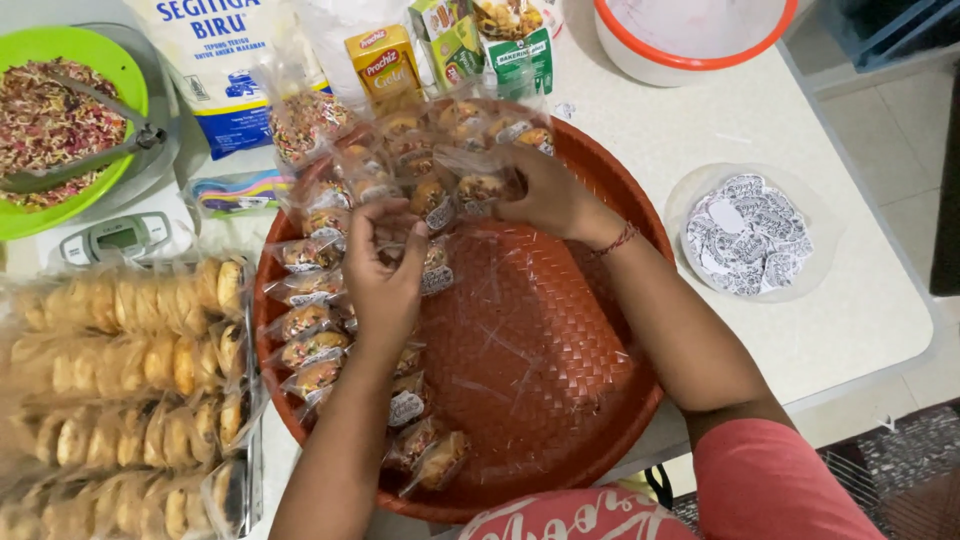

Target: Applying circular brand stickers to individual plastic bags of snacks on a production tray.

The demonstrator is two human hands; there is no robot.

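Woven tray: the round red-brown woven tray sits nearest you; small clear packets of topped pastries line its left and far rim, and its middle and right are bare weave.
Left stacks: long clear bags of round cookies lie in rows just left of the tray.
Your left hand: your left hand is curled, fingertips pinched on one small packet over the tray's left-centre.
Your right hand: your right hand closes on a packet in the far row, a red thread at the wrist.
Right side: a clear lid holding round printed stickers.
Far left: a green bowl of mixed sprinkles with a spoon, on a scale.
Far edge: a flour bag, small boxes, an orange-rimmed white tub.
Surface: a white table; tiled floor to the right.
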